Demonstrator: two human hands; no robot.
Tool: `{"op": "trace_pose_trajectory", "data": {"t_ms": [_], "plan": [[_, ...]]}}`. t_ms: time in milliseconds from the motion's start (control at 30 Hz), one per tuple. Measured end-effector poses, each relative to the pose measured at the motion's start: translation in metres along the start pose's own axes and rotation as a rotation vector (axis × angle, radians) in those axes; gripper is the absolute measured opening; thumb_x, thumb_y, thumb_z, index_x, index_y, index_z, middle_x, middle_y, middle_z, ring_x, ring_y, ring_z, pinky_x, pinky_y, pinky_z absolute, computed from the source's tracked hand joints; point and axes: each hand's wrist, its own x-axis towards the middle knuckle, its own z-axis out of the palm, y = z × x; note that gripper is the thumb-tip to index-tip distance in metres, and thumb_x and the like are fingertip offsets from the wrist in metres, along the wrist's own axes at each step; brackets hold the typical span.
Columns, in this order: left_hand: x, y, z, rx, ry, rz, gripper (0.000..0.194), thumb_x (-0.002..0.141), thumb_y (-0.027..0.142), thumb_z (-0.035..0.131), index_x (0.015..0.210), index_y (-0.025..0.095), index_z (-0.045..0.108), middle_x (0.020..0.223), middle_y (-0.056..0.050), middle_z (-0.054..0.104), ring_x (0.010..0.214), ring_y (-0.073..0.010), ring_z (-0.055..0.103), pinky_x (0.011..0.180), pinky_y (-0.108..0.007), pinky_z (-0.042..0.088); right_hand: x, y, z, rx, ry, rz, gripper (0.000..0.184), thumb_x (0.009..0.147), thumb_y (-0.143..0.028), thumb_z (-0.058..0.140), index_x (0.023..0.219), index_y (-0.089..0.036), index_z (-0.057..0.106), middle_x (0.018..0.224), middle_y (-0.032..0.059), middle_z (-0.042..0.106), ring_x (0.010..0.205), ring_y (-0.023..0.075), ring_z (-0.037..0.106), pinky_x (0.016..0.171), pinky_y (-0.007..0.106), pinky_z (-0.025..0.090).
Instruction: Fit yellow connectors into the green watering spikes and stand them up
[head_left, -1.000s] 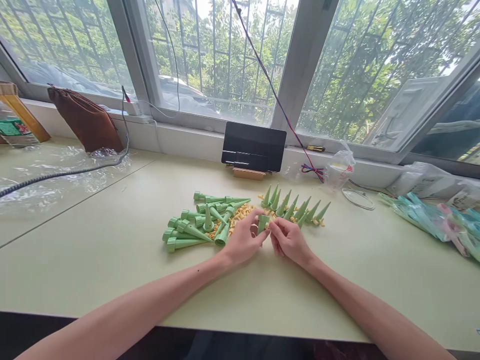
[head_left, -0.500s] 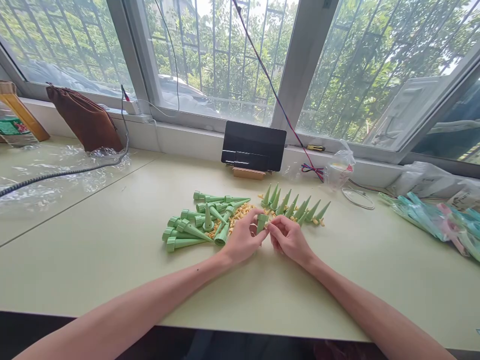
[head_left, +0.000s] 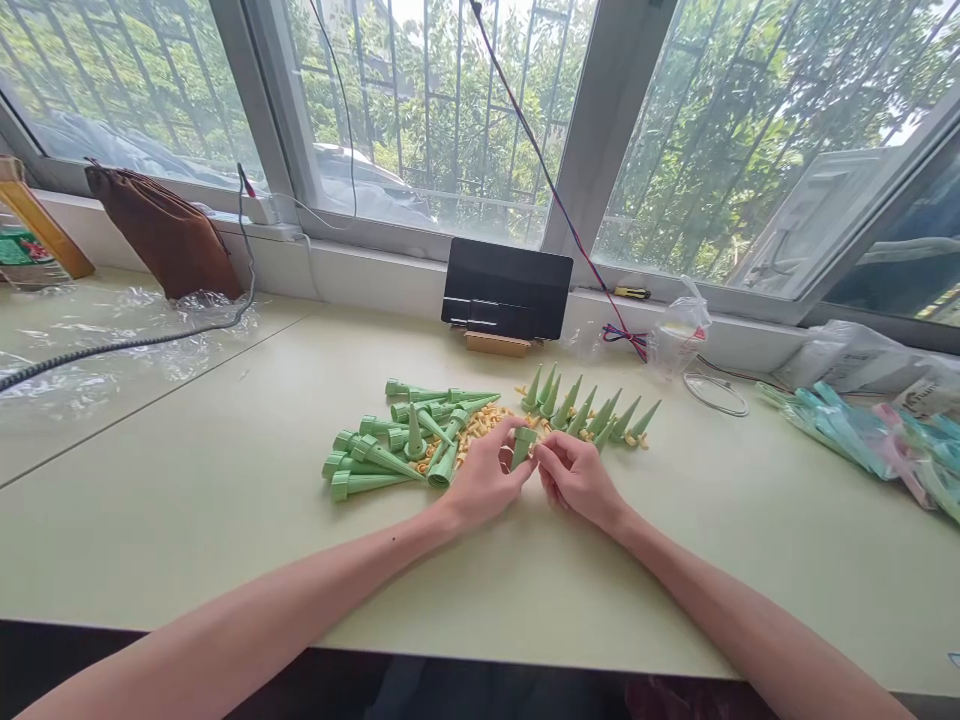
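My left hand (head_left: 484, 478) is closed round a green cone-shaped plastic spike (head_left: 522, 446), held with its wide end up. My right hand (head_left: 576, 477) pinches a small part against that spike's rim; the part is too small to name. To the left lies a loose pile of green spikes (head_left: 397, 450) on a scatter of small yellow pieces (head_left: 480, 425). Behind my hands a row of green spikes (head_left: 589, 408) stands upright, tips pointing up.
A dark tablet (head_left: 507, 290) leans on a wooden stand at the sill. A brown pouch (head_left: 166, 235) and crumpled clear plastic (head_left: 112, 340) lie at the left. A small clear bag (head_left: 679, 335) and a wire loop sit at the right, with pastel packets (head_left: 870, 435) beyond.
Both hands stay together on the spike with only slight finger movement. The view has shifted a little downward.
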Motion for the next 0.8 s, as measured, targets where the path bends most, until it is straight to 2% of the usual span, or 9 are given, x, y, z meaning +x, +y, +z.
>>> {"op": "trace_pose_trajectory", "data": {"t_ms": [267, 333, 500, 567, 633, 700, 800], "plan": [[0.0017, 0.0001, 0.0001, 0.006, -0.015, 0.019, 0.032, 0.087, 0.033, 0.059, 0.116, 0.024, 0.05, 0.074, 0.005, 0.05, 0.051, -0.0093, 0.055, 0.05, -0.022, 0.046, 0.0002, 0.0056, 0.0002, 0.019, 0.001, 0.045, 0.048, 0.097, -0.057, 0.045, 0.065, -0.02, 0.044, 0.048, -0.0042, 0.052, 0.028, 0.0093, 0.046, 0.027, 0.021, 0.025], [0.0018, 0.0007, 0.0003, 0.004, -0.01, 0.02, 0.032, 0.087, 0.034, 0.06, 0.116, 0.024, 0.05, 0.073, 0.005, 0.05, 0.051, -0.0093, 0.055, 0.05, -0.022, 0.046, 0.0004, 0.0057, 0.0002, 0.015, 0.004, 0.041, 0.048, 0.097, -0.056, 0.044, 0.065, -0.02, 0.045, 0.048, -0.0042, 0.052, 0.028, 0.0091, 0.046, 0.028, 0.021, 0.026], [0.0018, 0.0009, 0.0008, -0.071, -0.025, 0.004, 0.031, 0.087, 0.035, 0.06, 0.114, 0.024, 0.05, 0.075, 0.005, 0.051, 0.05, -0.0087, 0.056, 0.05, -0.023, 0.048, 0.0006, 0.0019, -0.0013, -0.092, 0.06, -0.07, 0.051, 0.099, -0.048, 0.046, 0.057, -0.02, 0.044, 0.043, -0.0043, 0.045, 0.038, 0.009, 0.043, 0.044, 0.023, 0.039], [0.0025, -0.0001, 0.001, -0.108, -0.017, -0.007, 0.033, 0.086, 0.035, 0.061, 0.114, 0.024, 0.049, 0.077, 0.005, 0.053, 0.05, -0.0089, 0.057, 0.049, -0.023, 0.048, 0.0006, 0.0005, -0.0012, -0.102, 0.072, -0.093, 0.044, 0.098, -0.045, 0.051, 0.062, -0.019, 0.051, 0.047, -0.004, 0.047, 0.043, 0.0097, 0.044, 0.047, 0.024, 0.04], [0.0039, -0.0012, 0.0008, -0.143, 0.003, -0.023, 0.034, 0.085, 0.036, 0.063, 0.114, 0.024, 0.049, 0.078, 0.005, 0.053, 0.05, -0.0091, 0.058, 0.048, -0.022, 0.047, 0.0008, -0.0002, -0.0003, -0.04, 0.064, -0.094, 0.028, 0.095, -0.042, 0.056, 0.081, -0.018, 0.06, 0.053, -0.0046, 0.05, 0.045, 0.0103, 0.047, 0.046, 0.024, 0.041], [0.0053, -0.0018, 0.0003, -0.171, 0.017, -0.039, 0.036, 0.084, 0.038, 0.064, 0.114, 0.024, 0.048, 0.077, 0.005, 0.052, 0.05, -0.0093, 0.058, 0.047, -0.022, 0.047, 0.0015, -0.0001, 0.0009, 0.064, 0.066, -0.09, 0.021, 0.093, -0.041, 0.06, 0.097, -0.02, 0.058, 0.058, -0.0054, 0.054, 0.045, 0.0106, 0.05, 0.044, 0.023, 0.042], [0.0065, -0.0022, -0.0005, -0.172, 0.019, -0.045, 0.037, 0.085, 0.039, 0.064, 0.114, 0.024, 0.048, 0.075, 0.005, 0.052, 0.05, -0.0092, 0.058, 0.048, -0.023, 0.048, 0.0023, 0.0007, 0.0017, 0.152, 0.06, -0.086, 0.023, 0.092, -0.042, 0.062, 0.09, -0.02, 0.054, 0.065, -0.0038, 0.058, 0.044, 0.0107, 0.055, 0.04, 0.023, 0.044]]}}
